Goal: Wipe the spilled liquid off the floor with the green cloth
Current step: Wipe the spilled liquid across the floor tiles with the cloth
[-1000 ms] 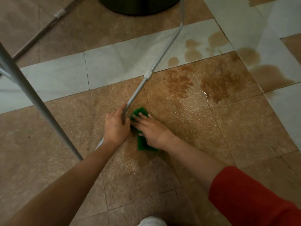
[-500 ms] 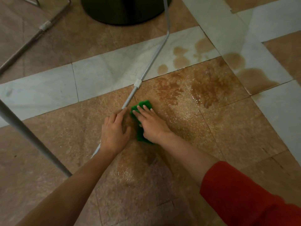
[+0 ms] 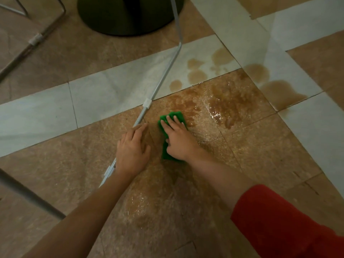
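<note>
My right hand [image 3: 178,140] pressed flat, fingers straight, hiding most of the green cloth [image 3: 176,114]; my left hand [image 3: 132,151] lay open, covering part of the metal rail [image 3: 158,84].

Single head-worn view, looking steeply down, close above tiled floor [image 3: 55,164], wide-angle

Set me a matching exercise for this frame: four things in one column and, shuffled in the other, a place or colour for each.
Things:
1. cloth
2. left hand
3. pedestal base
4. sleeve

Places and colours:
A. red, lower right corner
B. green, pressed to the floor under the right hand
C. resting over the grey bar
D. black and round, at the top edge

Pairs: 1-B, 2-C, 3-D, 4-A
</note>
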Demonstrator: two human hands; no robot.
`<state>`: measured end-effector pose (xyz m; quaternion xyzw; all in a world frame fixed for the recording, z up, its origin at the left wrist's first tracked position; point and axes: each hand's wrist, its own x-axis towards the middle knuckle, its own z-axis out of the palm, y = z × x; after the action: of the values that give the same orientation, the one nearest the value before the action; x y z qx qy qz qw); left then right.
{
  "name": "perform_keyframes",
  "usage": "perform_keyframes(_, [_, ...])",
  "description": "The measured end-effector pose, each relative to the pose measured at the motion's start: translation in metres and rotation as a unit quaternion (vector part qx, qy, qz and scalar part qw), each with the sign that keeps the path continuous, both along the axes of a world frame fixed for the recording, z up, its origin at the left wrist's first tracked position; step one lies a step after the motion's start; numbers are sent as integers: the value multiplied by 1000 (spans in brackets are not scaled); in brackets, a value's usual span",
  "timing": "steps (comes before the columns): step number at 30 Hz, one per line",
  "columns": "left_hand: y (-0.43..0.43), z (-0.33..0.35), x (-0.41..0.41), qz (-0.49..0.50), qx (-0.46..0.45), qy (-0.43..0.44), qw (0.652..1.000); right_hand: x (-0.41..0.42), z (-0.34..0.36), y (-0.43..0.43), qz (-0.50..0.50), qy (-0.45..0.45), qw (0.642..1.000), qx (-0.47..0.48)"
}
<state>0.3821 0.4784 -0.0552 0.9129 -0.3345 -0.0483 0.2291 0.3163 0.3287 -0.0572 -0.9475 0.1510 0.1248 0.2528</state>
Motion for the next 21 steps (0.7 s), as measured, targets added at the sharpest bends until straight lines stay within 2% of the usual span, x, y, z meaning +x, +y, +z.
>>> perform_keyframes(3, [-7,-1,-2,7,-16,12,1000,6,1,7,31,-3,999,13])
perform_keyframes(6, [-13,-4,-2,14,-22,12,1000,-8,-4,8,115,-30,992,34])
perform_keyframes(8, [-12,-4,-1,18,-18,16,1000,-10,-5,0,157,-24,987,13])
perform_keyframes(13, [-10,-4,5,15,-11,12,1000,26,3,-2,67,27,997,-10])
perform_keyframes(18, [-14,-4,9,33,-32,14,999,17,-5,14,150,0,989,-7])
perform_keyframes(21, [-20,-5,5,30,-39,19,999,6,-10,4,155,-21,988,-17])
